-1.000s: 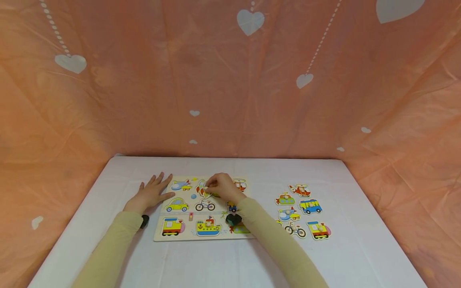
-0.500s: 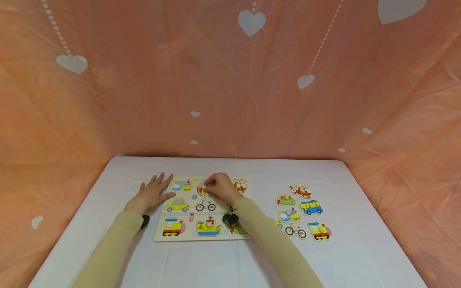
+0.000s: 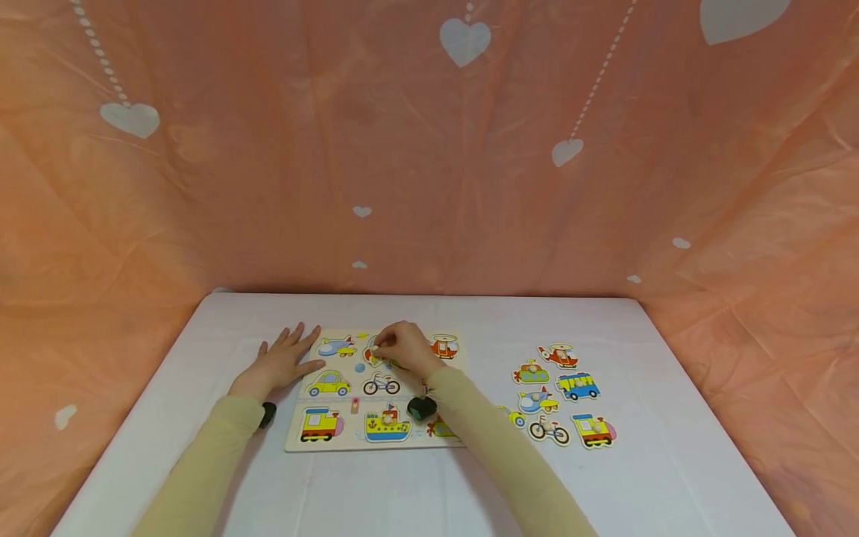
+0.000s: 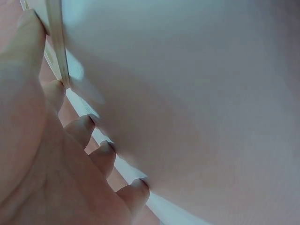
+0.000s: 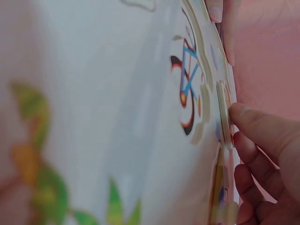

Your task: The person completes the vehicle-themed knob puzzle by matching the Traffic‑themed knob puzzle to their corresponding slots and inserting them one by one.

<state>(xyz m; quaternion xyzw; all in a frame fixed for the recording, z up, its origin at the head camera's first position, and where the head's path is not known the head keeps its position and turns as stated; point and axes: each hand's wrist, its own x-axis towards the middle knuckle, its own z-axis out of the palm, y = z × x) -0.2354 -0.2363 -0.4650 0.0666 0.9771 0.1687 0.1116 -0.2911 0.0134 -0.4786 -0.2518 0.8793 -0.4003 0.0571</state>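
A wooden vehicle puzzle board lies flat on the table. My left hand rests at its upper left edge with fingers spread, and the left wrist view shows the thumb touching the board's side. My right hand pinches a small red, white and yellow puzzle piece over the board's top middle picture. The fingers partly hide the piece, so its kind is unclear. Edge-on, the puzzle piece also appears in the right wrist view, close to the board. A knobbed ship piece sits in the bottom row.
Right of the board lie several loose knobbed pieces: a helicopter, submarine, bus, plane, bicycle, train and car, partly behind the right sleeve. A pink curtain stands behind the white table.
My right hand has shifted slightly left with the puzzle piece, covering more of the top middle picture. More of the loose car shows beside the sleeve. My left hand has stayed put.
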